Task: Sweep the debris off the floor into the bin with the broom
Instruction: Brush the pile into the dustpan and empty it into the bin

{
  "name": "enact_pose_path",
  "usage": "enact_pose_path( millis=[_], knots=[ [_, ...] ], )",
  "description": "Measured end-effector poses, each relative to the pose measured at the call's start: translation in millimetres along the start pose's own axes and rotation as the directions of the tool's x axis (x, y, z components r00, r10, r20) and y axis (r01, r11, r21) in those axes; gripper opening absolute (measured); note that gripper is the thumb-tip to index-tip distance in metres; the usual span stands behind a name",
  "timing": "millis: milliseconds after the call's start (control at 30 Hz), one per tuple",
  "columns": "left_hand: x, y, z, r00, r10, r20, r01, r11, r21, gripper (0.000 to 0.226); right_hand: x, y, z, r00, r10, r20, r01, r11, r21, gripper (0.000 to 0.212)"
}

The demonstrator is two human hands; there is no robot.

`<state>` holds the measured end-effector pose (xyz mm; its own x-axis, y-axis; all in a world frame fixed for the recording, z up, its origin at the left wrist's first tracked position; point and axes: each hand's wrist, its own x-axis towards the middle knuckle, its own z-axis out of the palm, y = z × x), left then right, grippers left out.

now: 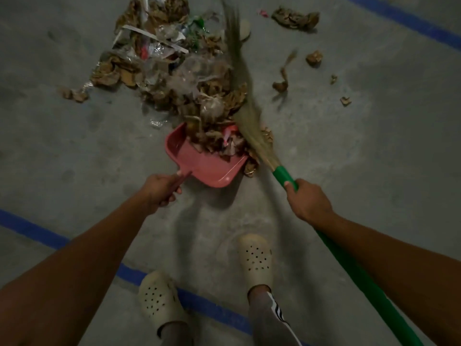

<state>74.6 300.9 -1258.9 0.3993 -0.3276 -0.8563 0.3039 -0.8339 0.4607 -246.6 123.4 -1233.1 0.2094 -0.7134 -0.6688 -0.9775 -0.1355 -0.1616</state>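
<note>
A pink dustpan [199, 161] lies on the concrete floor with its mouth facing the debris pile [172, 61], and brown scraps and bits of plastic sit inside its front. My left hand [159, 189] is closed around the dustpan's handle. My right hand [308, 199] grips the green handle of a grass broom [249, 116], whose long bristles lie blurred along the right side of the pile, touching the dustpan's right corner.
Loose brown scraps [295, 20] lie scattered to the right of the broom. Blue tape lines [32, 228] cross the floor at the lower left and the top right. My two feet in cream clogs [257, 258] stand just behind the dustpan.
</note>
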Motion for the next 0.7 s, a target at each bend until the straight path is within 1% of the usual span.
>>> enact_pose_path(
  millis=[133, 200, 267, 367, 467, 567, 633, 700],
  knots=[
    [3, 18, 10, 0.999, 0.049, 0.009, -0.049, 0.999, -0.024, 0.038, -33, 6, 10, 0.995, -0.097, -0.016, 0.096, 0.994, -0.056, 0.037],
    [-1, 17, 7, 0.999, 0.048, 0.024, -0.047, 0.998, -0.032, 0.039, -50, 10, 5, 0.995, -0.093, -0.046, 0.092, 0.995, -0.032, 0.035],
    [-8, 11, 2, 0.998, 0.05, 0.031, -0.049, 0.998, -0.039, 0.042, -63, 18, -1, 0.994, -0.06, -0.094, 0.061, 0.998, 0.013, 0.035],
    [-26, 0, -5, 0.998, 0.061, 0.021, -0.061, 0.998, -0.025, 0.04, -73, 29, -12, 0.985, 0.006, -0.173, 0.006, 0.997, 0.07, 0.038],
    [-41, -17, -20, 0.998, 0.056, 0.026, -0.056, 0.998, -0.004, 0.044, -74, 42, -22, 0.974, 0.118, -0.195, -0.098, 0.989, 0.108, 0.04],
    [-56, -42, -37, 0.999, 0.013, 0.032, -0.013, 1.0, 0.008, 0.046, -72, 58, -24, 0.956, 0.235, -0.178, -0.208, 0.966, 0.155, 0.044],
    [-66, -62, -40, 0.999, -0.023, 0.03, 0.023, 1.0, 0.003, 0.046, -74, 66, -18, 0.944, 0.303, -0.127, -0.281, 0.945, 0.168, 0.046],
    [-78, -81, -33, 0.998, -0.052, 0.028, 0.052, 0.999, 0.003, 0.046, -81, 69, -5, 0.941, 0.333, -0.063, -0.321, 0.935, 0.152, 0.047]
  ],
)
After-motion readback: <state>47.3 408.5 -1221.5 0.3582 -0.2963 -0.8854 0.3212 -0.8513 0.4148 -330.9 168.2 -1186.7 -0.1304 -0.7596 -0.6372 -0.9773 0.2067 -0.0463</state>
